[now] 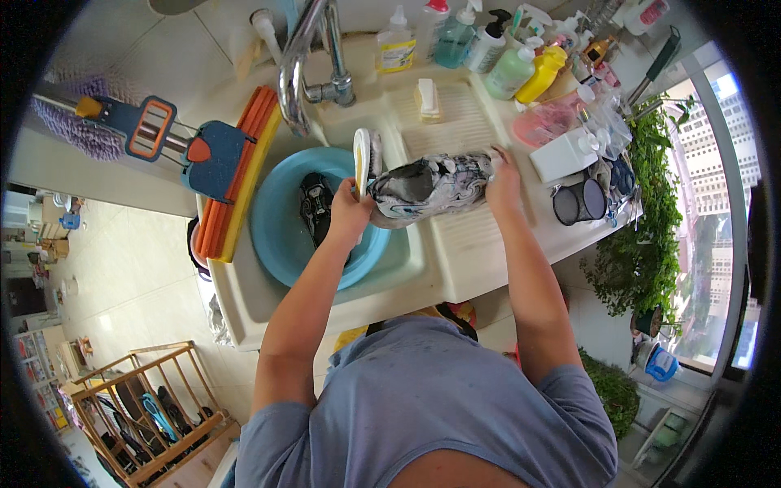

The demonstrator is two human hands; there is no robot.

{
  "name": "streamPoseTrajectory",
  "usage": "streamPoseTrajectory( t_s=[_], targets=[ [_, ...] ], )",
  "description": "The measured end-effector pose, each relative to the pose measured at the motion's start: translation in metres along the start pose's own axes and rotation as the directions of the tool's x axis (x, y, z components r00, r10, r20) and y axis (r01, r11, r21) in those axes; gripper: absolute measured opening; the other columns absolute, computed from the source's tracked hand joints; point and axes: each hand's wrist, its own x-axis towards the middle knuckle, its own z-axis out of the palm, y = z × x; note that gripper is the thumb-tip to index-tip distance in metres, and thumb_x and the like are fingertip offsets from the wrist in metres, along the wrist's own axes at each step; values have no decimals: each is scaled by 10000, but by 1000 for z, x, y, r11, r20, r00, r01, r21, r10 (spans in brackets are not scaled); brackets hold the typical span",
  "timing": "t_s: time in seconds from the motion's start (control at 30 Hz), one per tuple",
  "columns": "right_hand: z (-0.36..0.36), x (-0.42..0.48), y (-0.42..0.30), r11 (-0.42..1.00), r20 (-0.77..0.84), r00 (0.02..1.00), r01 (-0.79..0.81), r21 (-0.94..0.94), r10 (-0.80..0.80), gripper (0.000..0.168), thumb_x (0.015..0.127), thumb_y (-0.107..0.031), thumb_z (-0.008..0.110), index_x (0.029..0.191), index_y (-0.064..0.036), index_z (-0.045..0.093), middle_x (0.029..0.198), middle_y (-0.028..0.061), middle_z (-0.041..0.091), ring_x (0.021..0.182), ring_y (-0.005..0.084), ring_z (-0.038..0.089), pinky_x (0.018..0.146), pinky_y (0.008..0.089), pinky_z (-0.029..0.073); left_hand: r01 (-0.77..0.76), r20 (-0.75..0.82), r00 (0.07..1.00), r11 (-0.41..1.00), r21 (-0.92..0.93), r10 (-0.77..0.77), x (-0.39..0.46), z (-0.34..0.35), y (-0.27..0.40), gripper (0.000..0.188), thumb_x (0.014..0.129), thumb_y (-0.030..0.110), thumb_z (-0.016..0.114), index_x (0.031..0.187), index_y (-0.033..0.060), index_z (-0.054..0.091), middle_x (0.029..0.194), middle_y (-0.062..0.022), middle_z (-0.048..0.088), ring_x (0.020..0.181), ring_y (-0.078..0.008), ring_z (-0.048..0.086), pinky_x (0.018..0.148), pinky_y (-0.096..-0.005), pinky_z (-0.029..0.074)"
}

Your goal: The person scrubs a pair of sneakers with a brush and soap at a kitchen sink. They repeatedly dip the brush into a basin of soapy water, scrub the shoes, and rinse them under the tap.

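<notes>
A patterned black, white and grey shoe (436, 186) is held level over the sink's ribbed washboard, its dark opening facing up and to the left. My right hand (504, 182) grips its right end. My left hand (352, 212) holds a white scrubbing brush (362, 158) upright at the shoe's left end; some of the fingers may also touch the shoe there. Below and left of it, a blue plastic basin (274, 244) stands in the sink bowl. Inside the basin lies a second, darker wet shoe (315, 204), partly hidden by my left forearm.
A chrome faucet (296, 79) rises behind the basin. An orange and yellow sponge mop head (238, 177) leans on the sink's left side. A soap bar (428, 100) sits on the washboard. Bottles (511, 73) crowd the back right, near a black mesh cup (579, 201).
</notes>
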Motion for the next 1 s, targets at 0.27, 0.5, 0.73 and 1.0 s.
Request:
streamPoseTrajectory(
  t_s=[0.27,0.5,0.73,1.0],
  targets=[
    [21,1,21,841,82,956,-286,458,281,467,777,84,387,1201,-7,559,1160,210,599,1100,282,568,955,353,425,-110,50,993,994,-27,111,-12,8,-21,448,794,-17,588,1213,-14,429,927,-123,619,737,-155,595,640,-288,489],
    [29,-12,38,968,11,988,-152,197,153,486,764,87,442,1232,-16,526,1165,207,591,1108,291,561,966,345,412,-138,14,990,990,18,138,-15,7,-20,438,810,-16,561,1231,-37,441,923,-130,614,721,-140,593,630,-281,490],
    [-4,6,14,946,83,990,-131,295,111,564,723,74,529,1273,-44,491,1177,183,589,1123,313,557,969,350,418,-544,370,833,483,686,412,-48,-61,103,610,770,42,625,1347,145,460,1050,-179,605,917,-336,623,830,-383,502],
    [-2,8,-3,901,201,932,-347,260,301,458,773,-62,539,1223,12,499,1141,223,582,1083,353,550,953,377,406,-721,716,692,-119,682,-89,-47,-23,137,534,806,46,528,1289,275,530,872,-133,582,770,-306,643,667,-409,530]
  ],
)
